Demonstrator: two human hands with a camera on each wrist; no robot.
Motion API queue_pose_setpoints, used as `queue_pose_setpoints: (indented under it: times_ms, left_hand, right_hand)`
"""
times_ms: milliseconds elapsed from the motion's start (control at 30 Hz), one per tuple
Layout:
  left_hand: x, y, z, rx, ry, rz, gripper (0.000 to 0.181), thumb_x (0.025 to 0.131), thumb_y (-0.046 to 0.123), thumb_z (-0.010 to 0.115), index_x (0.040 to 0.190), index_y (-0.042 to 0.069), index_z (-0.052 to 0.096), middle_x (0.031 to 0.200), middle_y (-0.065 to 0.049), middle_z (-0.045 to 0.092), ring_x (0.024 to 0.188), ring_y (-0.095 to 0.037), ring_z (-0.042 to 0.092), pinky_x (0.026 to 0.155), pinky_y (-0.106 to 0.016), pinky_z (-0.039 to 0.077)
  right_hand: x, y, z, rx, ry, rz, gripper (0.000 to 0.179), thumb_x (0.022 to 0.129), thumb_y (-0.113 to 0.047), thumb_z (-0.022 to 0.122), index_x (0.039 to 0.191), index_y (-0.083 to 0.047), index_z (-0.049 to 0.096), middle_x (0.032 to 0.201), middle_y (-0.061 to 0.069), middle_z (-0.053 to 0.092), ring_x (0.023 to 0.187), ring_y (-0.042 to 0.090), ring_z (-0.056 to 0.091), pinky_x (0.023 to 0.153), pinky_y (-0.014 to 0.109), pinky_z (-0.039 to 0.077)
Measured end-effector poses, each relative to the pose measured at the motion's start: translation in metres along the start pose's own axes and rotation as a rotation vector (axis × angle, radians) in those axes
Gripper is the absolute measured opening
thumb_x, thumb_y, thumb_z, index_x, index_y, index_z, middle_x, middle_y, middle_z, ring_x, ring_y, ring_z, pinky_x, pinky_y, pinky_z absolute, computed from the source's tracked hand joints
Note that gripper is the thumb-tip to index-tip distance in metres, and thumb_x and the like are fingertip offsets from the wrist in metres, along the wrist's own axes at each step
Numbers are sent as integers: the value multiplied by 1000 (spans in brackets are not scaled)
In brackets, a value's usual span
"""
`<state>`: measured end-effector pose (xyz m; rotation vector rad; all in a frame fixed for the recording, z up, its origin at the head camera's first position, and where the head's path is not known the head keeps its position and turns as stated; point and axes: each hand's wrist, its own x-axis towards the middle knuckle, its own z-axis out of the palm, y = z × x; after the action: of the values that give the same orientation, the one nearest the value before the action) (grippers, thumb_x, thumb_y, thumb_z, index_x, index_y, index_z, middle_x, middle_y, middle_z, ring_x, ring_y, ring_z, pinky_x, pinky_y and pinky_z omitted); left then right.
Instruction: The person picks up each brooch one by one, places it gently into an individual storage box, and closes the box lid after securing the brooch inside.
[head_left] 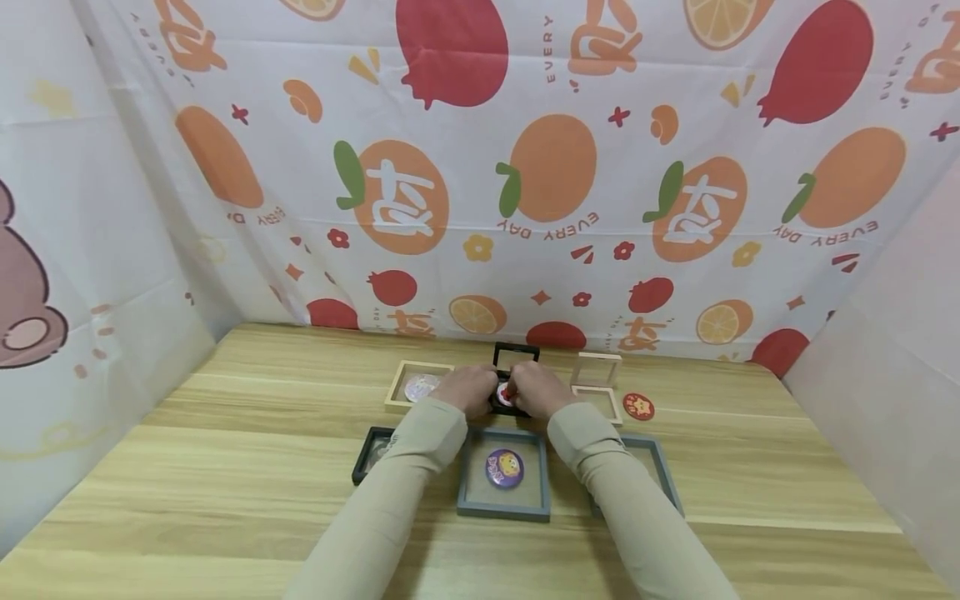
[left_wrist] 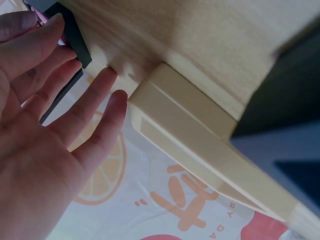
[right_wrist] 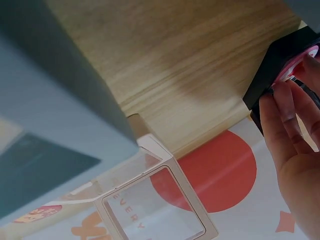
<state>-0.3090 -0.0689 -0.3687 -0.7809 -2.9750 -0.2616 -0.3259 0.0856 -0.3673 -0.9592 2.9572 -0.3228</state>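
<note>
A small black display frame [head_left: 511, 408] lies with its lid [head_left: 516, 346] raised at the back of the table. Inside its base is a round pink, white and red badge [head_left: 503, 395], partly covered by fingers. My left hand [head_left: 468, 390] grips the frame's left side, some fingers spread apart in the left wrist view. From the right, my right hand [head_left: 538, 388] pinches at the badge, fingertips close to the frame's edge in the right wrist view. Nearer me, a purple badge [head_left: 504, 468] lies in a grey frame [head_left: 503, 510].
Left of the hands sits a cream frame [head_left: 392, 388] with a pale disc [head_left: 422, 387]; a black frame [head_left: 360, 467] lies nearer. To the right are an open cream frame [head_left: 598, 389], a red badge [head_left: 638, 407] and another grey frame [head_left: 663, 467]. A fruit-print curtain [head_left: 480, 250] hangs behind.
</note>
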Motion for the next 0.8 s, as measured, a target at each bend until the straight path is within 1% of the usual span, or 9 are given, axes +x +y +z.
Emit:
queue_pose_setpoints:
  times_ms: [100, 267, 333, 433, 467, 533, 667, 733, 800]
  left_hand:
    - [0, 1, -1, -3, -13, -8, 11, 82, -1, 80, 86, 4, 71, 95, -8, 67, 82, -29, 67, 71, -42, 58]
    - [1, 2, -2, -14, -31, -10, 12, 82, 0, 81, 88, 3, 70, 95, -9, 66, 83, -28, 67, 73, -42, 58]
    - [1, 2, -5, -14, -54, -15, 12, 83, 2, 80, 87, 4, 69, 94, -8, 66, 84, -27, 67, 77, -44, 57]
    - [1, 0, -12, -8, -100, -18, 11, 85, 8, 79, 84, 8, 68, 90, -5, 67, 82, -25, 66, 84, -48, 55]
    - [2, -2, -14, 6, -93, -14, 12, 86, 11, 79, 83, 8, 68, 87, -5, 67, 80, -25, 66, 83, -49, 55]
    - [3, -4, -19, 33, -56, -8, 12, 88, 17, 78, 82, 10, 70, 84, -5, 69, 78, -26, 66, 83, -50, 54]
    - [4, -11, -27, 100, 116, -2, 13, 91, 20, 77, 84, 9, 73, 82, -7, 72, 79, -27, 69, 76, -48, 56]
    - [5, -14, -29, 91, 165, -8, 11, 92, 18, 75, 87, 8, 73, 83, -7, 72, 79, -27, 70, 76, -47, 57]
    - [5, -16, -31, 68, 194, -11, 9, 93, 14, 73, 90, 6, 73, 82, -8, 72, 77, -27, 70, 73, -45, 58]
  right_hand:
    - [0, 1, 0, -1, -6, 7, 8, 88, 6, 73, 90, 1, 78, 96, 13, 68, 88, 28, 67, 82, 37, 56]
    - [-1, 3, -1, 2, -5, -12, 6, 87, 5, 74, 91, 2, 78, 96, 12, 68, 89, 28, 67, 83, 37, 57]
    - [-1, 4, -2, 12, -3, -34, 7, 87, 5, 74, 91, 2, 78, 96, 13, 69, 89, 29, 68, 82, 37, 57]
    - [-2, 8, -8, 61, -1, -41, 12, 87, 7, 73, 98, 5, 77, 99, 16, 70, 92, 29, 67, 82, 36, 57]
    - [-3, 10, -11, 77, 6, -42, 12, 87, 6, 73, 99, 6, 77, 98, 16, 70, 91, 28, 67, 81, 36, 56]
    - [-5, 14, -17, 113, 20, -22, 14, 88, 6, 72, 101, 6, 76, 98, 16, 71, 90, 27, 66, 79, 36, 56]
    - [-9, 24, -27, 123, 42, -22, 13, 87, 3, 74, 100, 5, 76, 95, 15, 73, 86, 25, 67, 76, 37, 57]
    - [-12, 29, -31, 119, 40, -8, 8, 87, 3, 74, 95, 4, 77, 89, 13, 73, 81, 22, 68, 73, 35, 57]
    - [-15, 32, -33, 113, 46, 11, 4, 88, 2, 73, 87, 1, 76, 80, 9, 71, 71, 17, 65, 67, 31, 55]
